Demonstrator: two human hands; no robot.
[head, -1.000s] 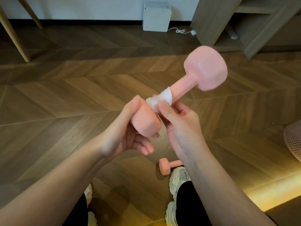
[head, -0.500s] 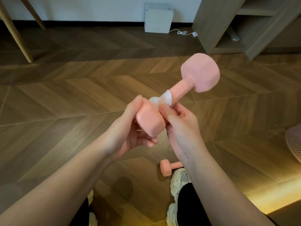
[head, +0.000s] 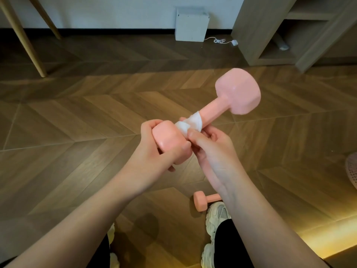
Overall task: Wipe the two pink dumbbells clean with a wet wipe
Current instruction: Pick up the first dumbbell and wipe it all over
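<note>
I hold a pink dumbbell (head: 234,93) in the air, tilted up to the right. My left hand (head: 154,157) grips its near head, with fingers over the top and the thumb across the front. My right hand (head: 212,151) pinches a white wet wipe (head: 190,122) that is wrapped around the handle just past that head. The far head is free and a little blurred. A second pink dumbbell (head: 201,202) lies on the wooden floor below my right wrist, beside my shoe; my arm hides most of it.
My white shoes (head: 217,219) stand on the herringbone floor (head: 77,122). A white box (head: 191,25) with a cable sits against the far wall. A wooden shelf unit (head: 270,31) is at the back right, chair legs (head: 25,41) at the back left, a pink mesh object (head: 351,171) at the right edge.
My left hand has turned over onto the near head, with fingers now on top. The dumbbell has rotated slightly. The wipe stays on the handle close to that head.
</note>
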